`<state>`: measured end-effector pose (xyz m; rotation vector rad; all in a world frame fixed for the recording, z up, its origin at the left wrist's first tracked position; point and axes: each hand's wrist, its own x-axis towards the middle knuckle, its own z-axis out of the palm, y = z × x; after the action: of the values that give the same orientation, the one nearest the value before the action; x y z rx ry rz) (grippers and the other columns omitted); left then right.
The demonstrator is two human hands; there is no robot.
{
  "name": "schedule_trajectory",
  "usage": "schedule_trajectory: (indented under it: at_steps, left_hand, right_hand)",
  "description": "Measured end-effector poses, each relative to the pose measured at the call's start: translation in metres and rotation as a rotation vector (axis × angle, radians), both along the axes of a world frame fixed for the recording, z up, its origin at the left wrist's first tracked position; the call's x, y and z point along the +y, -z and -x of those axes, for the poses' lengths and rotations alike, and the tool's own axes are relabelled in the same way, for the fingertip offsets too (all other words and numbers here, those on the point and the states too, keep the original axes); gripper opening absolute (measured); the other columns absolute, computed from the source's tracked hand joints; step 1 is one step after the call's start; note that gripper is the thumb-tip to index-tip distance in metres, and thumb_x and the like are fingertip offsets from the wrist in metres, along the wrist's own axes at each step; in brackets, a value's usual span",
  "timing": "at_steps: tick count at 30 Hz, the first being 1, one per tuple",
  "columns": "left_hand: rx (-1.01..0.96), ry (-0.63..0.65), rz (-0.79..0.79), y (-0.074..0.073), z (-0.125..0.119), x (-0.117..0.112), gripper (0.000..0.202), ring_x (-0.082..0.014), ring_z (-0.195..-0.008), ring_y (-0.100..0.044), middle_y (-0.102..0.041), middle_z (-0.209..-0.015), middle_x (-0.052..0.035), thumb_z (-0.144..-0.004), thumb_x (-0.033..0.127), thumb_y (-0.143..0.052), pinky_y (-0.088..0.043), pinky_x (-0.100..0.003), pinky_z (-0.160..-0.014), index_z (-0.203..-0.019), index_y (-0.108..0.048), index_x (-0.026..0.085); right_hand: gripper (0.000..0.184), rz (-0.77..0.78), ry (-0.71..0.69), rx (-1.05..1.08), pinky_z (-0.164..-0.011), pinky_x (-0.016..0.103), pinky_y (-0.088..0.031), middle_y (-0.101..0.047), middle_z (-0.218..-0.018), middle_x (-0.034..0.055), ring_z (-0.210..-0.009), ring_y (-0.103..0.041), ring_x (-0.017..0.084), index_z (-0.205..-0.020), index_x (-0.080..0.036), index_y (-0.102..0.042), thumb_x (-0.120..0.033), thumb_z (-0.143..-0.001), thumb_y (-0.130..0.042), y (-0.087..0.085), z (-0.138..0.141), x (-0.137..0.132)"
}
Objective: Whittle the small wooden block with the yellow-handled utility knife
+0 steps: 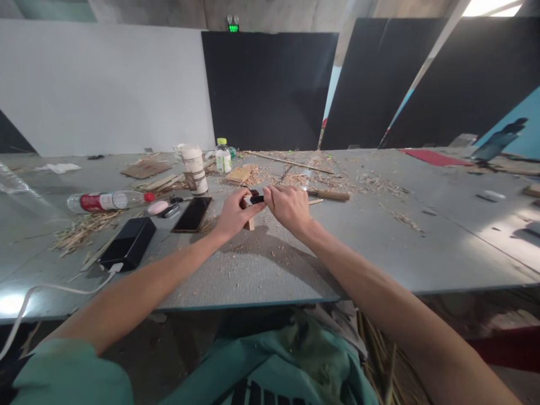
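My left hand (234,215) is closed around a small wooden block (252,223), whose lower end shows below the fingers and meets the table. My right hand (289,206) is wrapped around a short black tool (257,199) that juts out to the left. The tool's tip lies at the block, by my left thumb and fingers. Its kind and the exact contact are hidden by my hands. Just right of my right hand lies a tool with a wooden handle (332,195), and a thin wood strip (315,201) is beside it.
Wood shavings (327,181) cover the table's back. On the left are a phone (192,214), a black box with a white cable (129,242), a lying bottle (107,201) and paper cups (195,171). Behind stand a small bottle (223,156) and a yellowish block (238,175).
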<state>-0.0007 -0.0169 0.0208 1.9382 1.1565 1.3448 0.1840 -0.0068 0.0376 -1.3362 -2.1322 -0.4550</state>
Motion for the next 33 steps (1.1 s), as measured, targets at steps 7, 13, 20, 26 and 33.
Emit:
schedule_trajectory:
  at_steps: [7,13,20,26,33]
  left_hand:
    - [0.069,-0.133,-0.117,0.003,-0.007,-0.003,0.039,-0.0184,-0.073,-0.053,-0.056,-0.076,-0.0017,-0.093,0.051,-0.067,-0.038,-0.034,-0.070,-0.072,-0.053,0.022]
    - [0.052,-0.085,-0.043,0.002,-0.006,-0.001,0.042,-0.0167,-0.068,-0.046,-0.049,-0.072,0.0015,-0.085,0.054,-0.075,-0.034,-0.032,-0.067,-0.075,-0.048,0.023]
    - [0.053,-0.002,0.005,-0.004,-0.002,0.001,0.039,-0.0149,-0.065,-0.041,-0.046,-0.070,0.0034,-0.083,0.052,-0.075,-0.031,-0.031,-0.066,-0.080,-0.050,0.023]
    - [0.047,0.059,-0.030,-0.001,0.003,0.007,0.038,-0.0153,-0.070,-0.044,-0.049,-0.075,0.0022,-0.085,0.050,-0.074,-0.034,-0.030,-0.067,-0.078,-0.049,0.022]
    - [0.037,-0.032,-0.006,-0.004,0.002,0.002,0.041,-0.0151,-0.061,-0.044,-0.046,-0.065,0.0036,-0.087,0.055,-0.075,-0.034,-0.031,-0.063,-0.077,-0.052,0.023]
  right_hand:
    - [0.056,-0.008,0.159,0.122,-0.063,0.032,-0.022,-0.077,-0.090,0.0098,-0.066,-0.058,0.015,-0.098,-0.018,-0.075,-0.045,-0.115,-0.028,-0.007,0.008,-0.005]
    - [0.064,0.018,0.093,0.094,-0.062,0.033,-0.019,-0.074,-0.081,0.0088,-0.063,-0.057,0.016,-0.088,-0.018,-0.074,-0.047,-0.115,-0.023,-0.006,-0.005,0.006]
    - [0.061,0.046,-0.009,0.003,-0.061,0.035,-0.016,-0.073,-0.077,0.0064,-0.062,-0.054,0.016,-0.081,-0.019,-0.074,-0.044,-0.113,-0.029,-0.001,-0.009,0.010]
    - [0.060,0.057,-0.074,-0.019,-0.062,0.034,-0.018,-0.075,-0.081,0.0061,-0.064,-0.056,0.016,-0.085,-0.020,-0.075,-0.043,-0.113,-0.027,0.004,-0.005,0.009]
    - [0.060,0.001,0.059,0.039,-0.062,0.035,-0.016,-0.077,-0.088,0.0091,-0.067,-0.059,0.016,-0.090,-0.019,-0.075,-0.044,-0.114,-0.026,0.007,0.003,0.002]
